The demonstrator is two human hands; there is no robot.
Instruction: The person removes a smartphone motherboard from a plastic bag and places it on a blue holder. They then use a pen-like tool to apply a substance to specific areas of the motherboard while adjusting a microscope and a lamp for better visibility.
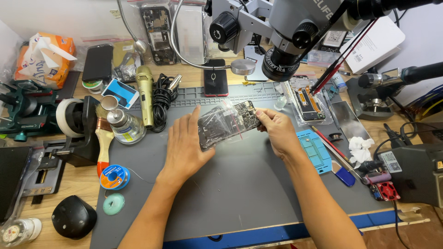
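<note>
Clear plastic bag with a dark circuit board inside sits above the middle of the grey mat, held between both hands. At the far left of the surface, an orange and white packet lies crumpled. Near it rest a small blue and white card and a round blue spool. The left hand lies flat and open, fingers spread against the bag's left side. The right hand pinches the bag's right end, fingers closed on it. Further right lies a clear packet holding a phone part, then a white box at the back.
</note>
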